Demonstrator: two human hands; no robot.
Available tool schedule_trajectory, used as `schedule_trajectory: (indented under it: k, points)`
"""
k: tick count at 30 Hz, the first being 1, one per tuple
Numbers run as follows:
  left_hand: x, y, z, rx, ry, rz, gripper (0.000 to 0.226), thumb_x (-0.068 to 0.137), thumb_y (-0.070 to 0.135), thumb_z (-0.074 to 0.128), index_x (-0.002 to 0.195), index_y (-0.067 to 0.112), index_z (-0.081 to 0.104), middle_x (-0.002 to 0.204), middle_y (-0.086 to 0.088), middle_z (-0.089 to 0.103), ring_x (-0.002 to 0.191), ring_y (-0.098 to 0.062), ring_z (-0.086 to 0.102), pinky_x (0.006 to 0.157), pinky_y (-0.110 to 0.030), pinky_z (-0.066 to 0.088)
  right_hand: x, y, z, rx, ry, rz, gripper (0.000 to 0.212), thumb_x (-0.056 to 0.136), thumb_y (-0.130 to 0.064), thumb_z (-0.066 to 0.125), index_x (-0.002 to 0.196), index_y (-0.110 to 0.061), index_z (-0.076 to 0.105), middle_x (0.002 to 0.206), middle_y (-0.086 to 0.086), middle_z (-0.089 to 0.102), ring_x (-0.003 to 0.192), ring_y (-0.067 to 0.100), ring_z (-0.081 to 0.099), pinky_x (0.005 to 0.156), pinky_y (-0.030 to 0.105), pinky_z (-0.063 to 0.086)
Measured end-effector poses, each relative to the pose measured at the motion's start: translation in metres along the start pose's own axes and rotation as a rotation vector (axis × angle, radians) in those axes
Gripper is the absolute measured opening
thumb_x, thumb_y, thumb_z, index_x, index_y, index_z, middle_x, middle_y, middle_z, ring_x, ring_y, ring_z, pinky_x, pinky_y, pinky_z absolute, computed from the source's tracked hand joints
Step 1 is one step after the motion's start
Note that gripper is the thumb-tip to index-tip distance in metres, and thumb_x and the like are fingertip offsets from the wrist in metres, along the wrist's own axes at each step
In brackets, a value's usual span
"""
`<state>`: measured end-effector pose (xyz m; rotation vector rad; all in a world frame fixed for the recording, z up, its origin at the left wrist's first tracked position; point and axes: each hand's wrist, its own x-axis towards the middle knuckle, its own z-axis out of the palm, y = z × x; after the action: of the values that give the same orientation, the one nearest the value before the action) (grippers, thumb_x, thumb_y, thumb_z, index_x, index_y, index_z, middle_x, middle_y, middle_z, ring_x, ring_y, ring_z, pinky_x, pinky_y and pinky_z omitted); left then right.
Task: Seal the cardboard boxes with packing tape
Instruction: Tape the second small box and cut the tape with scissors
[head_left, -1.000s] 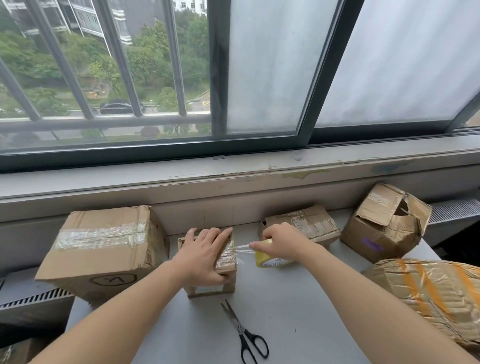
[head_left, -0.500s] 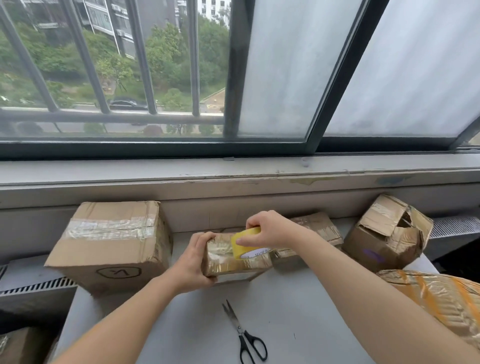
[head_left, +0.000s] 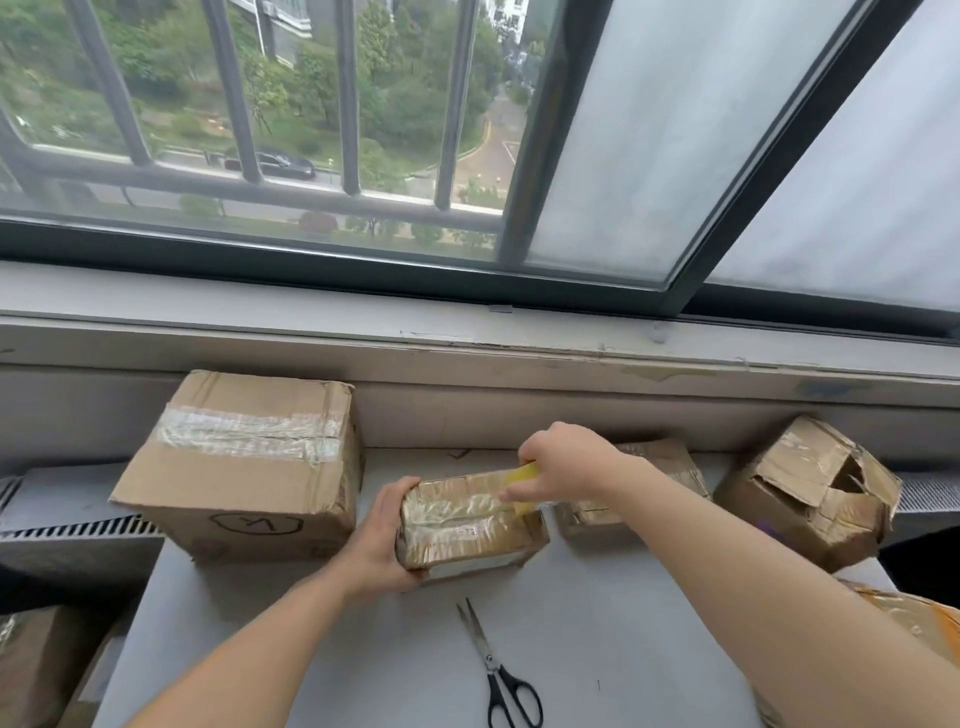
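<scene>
A small cardboard box, shiny with tape, lies on its side on the grey table. My left hand grips its left end, thumb on top. My right hand holds the yellow tape roll over the box's top right corner; most of the roll is hidden under the fingers. Black-handled scissors lie on the table just in front of the box.
A large taped box stands to the left. A flat box and a torn open box sit to the right, a tape-wrapped parcel at the right edge. The window sill runs behind; another box sits low left.
The small box has been turned onto its side, my left hand shifting from its top to its left end. My right hand carried the tape roll up over the box to its right corner.
</scene>
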<state>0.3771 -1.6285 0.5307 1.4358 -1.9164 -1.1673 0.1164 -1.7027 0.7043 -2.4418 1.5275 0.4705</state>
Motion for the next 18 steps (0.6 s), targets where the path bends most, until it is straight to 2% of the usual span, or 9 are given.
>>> schedule_trajectory:
  k: [4, 7, 11, 15, 18]
  points:
    - [0.004, -0.002, 0.000, -0.016, -0.021, -0.021, 0.112, 0.064, 0.021, 0.092, 0.144, 0.044, 0.018, 0.144, 0.009, 0.033, 0.133, -0.008, 0.040, 0.098, 0.004, 0.023, 0.004, 0.014, 0.004, 0.126, -0.067, 0.039, 0.066, 0.080, -0.076, 0.065, 0.064, -0.013, 0.050, 0.055, 0.001, 0.043, 0.058, 0.019, 0.048, 0.054, 0.036, 0.036]
    - [0.004, -0.004, -0.005, -0.026, -0.022, -0.031, 0.113, 0.064, 0.021, 0.093, 0.145, 0.043, 0.018, 0.146, 0.011, 0.032, 0.133, -0.005, 0.037, 0.097, 0.005, 0.021, -0.001, 0.038, -0.002, 0.116, -0.108, 0.114, 0.069, 0.077, -0.079, 0.064, 0.062, -0.015, 0.046, 0.055, 0.001, 0.039, 0.055, 0.020, 0.043, 0.053, 0.033, 0.028]
    - [0.005, -0.002, -0.009, -0.015, -0.048, -0.035, 0.113, 0.062, 0.024, 0.093, 0.143, 0.046, 0.018, 0.146, 0.013, 0.031, 0.132, -0.006, 0.041, 0.102, -0.007, 0.028, -0.008, 0.061, 0.007, 0.066, -0.138, 0.246, 0.067, 0.076, -0.082, 0.063, 0.061, -0.018, 0.046, 0.060, -0.004, 0.050, 0.064, 0.016, 0.053, 0.053, 0.031, 0.033]
    - [0.002, -0.006, -0.013, -0.003, -0.068, -0.016, 0.113, 0.061, 0.027, 0.094, 0.144, 0.047, 0.020, 0.145, 0.017, 0.031, 0.132, -0.002, 0.040, 0.097, 0.002, 0.028, -0.005, 0.054, 0.033, 0.101, -0.177, 0.301, 0.064, 0.078, -0.083, 0.061, 0.062, -0.024, 0.043, 0.066, -0.006, 0.054, 0.064, 0.010, 0.051, 0.054, 0.030, 0.036]
    - [0.001, -0.006, -0.015, -0.005, -0.065, -0.024, 0.112, 0.062, 0.024, 0.094, 0.143, 0.048, 0.021, 0.142, 0.022, 0.031, 0.129, 0.002, 0.040, 0.095, 0.004, 0.027, -0.006, 0.056, 0.048, 0.155, -0.184, 0.331, 0.069, 0.077, -0.085, 0.060, 0.062, -0.019, 0.049, 0.064, -0.003, 0.056, 0.066, 0.015, 0.056, 0.057, 0.032, 0.038]
